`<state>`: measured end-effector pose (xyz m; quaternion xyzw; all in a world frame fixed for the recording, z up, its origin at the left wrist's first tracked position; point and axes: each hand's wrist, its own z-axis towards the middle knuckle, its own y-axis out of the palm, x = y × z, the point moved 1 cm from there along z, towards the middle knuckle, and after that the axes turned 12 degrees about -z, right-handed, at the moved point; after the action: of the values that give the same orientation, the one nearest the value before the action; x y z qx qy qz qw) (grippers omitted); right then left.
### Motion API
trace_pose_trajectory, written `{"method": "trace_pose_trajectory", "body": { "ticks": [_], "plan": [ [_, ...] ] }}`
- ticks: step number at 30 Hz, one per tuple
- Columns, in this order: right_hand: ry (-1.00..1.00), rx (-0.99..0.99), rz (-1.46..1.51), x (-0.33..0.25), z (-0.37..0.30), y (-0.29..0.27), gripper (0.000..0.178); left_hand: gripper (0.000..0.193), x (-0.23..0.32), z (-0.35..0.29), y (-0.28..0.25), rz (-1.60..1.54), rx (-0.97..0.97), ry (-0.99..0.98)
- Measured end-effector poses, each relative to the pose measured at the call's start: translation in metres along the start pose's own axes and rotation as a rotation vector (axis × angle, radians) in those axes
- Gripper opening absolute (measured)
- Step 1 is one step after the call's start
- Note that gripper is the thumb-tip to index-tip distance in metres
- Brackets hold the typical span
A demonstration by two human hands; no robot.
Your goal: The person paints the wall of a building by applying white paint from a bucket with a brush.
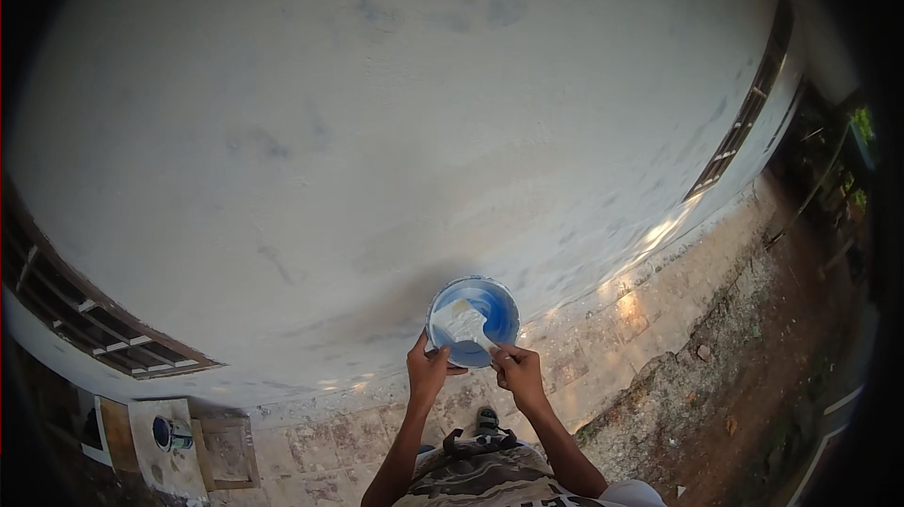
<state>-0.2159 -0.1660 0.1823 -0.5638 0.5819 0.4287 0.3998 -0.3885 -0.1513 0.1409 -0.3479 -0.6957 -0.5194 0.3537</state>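
Note:
A round blue bucket (506, 298) with a pale, smeared rim is held up in front of me, close to the wall. Inside it lies a thick white paste (461, 321), with blue wall showing around it. My left hand (428, 368) grips the bucket at its near left side, thumb by the rim and fingers underneath. At the near right rim, my right hand (519, 373) is closed in a pinch. A pale, narrow shape runs from its fingers into the paste; whether it is a tool's handle or blade I cannot make out.
A broad whitish wall (377, 149) with grey patches rises ahead. Barred windows sit at left (94, 319) and right (744, 112). Below runs a tiled walkway (358, 436), bordered by rough ground (697, 394). A paint-stained can (172, 434) stands on a board at lower left.

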Motion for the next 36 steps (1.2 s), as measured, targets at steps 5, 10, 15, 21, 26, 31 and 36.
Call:
{"method": "trace_pose_trajectory", "body": {
  "ticks": [5, 10, 15, 21, 26, 31, 36],
  "plan": [
    [0.039, -0.044, 0.143, -0.029, -0.010, -0.007, 0.027, 0.055, 0.014, 0.000, -0.020, -0.043, 0.008, -0.021],
    [-0.128, -0.027, 0.174, -0.096, -0.016, 0.006, 0.028, 0.046, 0.025, 0.000, -0.035, -0.018, 0.030, -0.014],
    [-0.554, 0.207, -0.040, -0.183, -0.012, 0.049, 0.033, 0.050, 0.026, 0.000, -0.043, -0.026, 0.021, -0.064],
    [-1.014, 0.523, -0.271, -0.243, 0.010, 0.107, 0.034, 0.058, 0.013, -0.004, -0.058, -0.071, 0.000, -0.081],
    [-1.370, 0.790, -0.653, -0.232, 0.055, 0.148, 0.051, 0.059, 0.009, -0.008, -0.073, -0.066, -0.017, -0.115],
    [-1.297, 0.750, -0.755, -0.173, 0.057, 0.158, 0.049, 0.056, 0.020, -0.013, -0.085, -0.068, -0.005, -0.097],
    [-1.202, 0.750, -0.653, -0.174, 0.025, 0.140, 0.036, 0.054, 0.026, -0.012, -0.103, -0.067, 0.003, -0.066]
  ]
}}
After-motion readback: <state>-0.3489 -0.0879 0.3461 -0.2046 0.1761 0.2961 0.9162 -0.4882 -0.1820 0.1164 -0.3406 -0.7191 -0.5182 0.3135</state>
